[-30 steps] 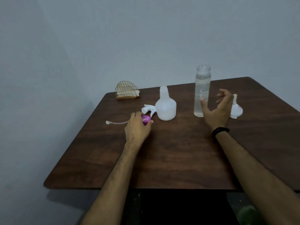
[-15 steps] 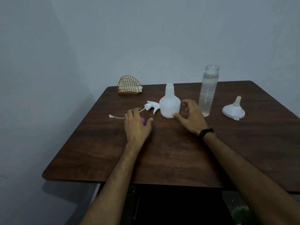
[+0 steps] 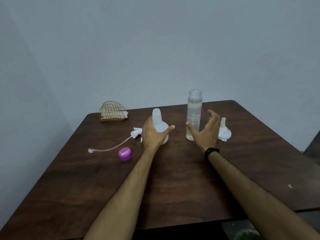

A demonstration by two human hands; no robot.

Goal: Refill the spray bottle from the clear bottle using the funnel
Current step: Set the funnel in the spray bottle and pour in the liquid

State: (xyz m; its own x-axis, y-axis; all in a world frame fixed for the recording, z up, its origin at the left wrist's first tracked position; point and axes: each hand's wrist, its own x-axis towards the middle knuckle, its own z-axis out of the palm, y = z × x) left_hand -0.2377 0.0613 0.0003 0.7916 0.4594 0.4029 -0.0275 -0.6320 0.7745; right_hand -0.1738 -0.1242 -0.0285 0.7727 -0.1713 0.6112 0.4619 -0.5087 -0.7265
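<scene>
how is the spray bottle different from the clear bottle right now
The spray bottle is squat, bulbous and milky white; the clear bottle is tall, straight-sided and see-through. The clear bottle shows liquid nearly to its shoulder; the spray bottle's contents cannot be seen. The left hand grips the spray bottle, while the open right hand is near the clear bottle, not holding it. Both stand upright and uncapped on the table.

Both forearms bare, no sleeves visible. Black band [image 3: 211, 151] worn on the right wrist. Left hand [image 3: 154, 134] and right hand [image 3: 207, 131] ungloved, no rings seen.
</scene>
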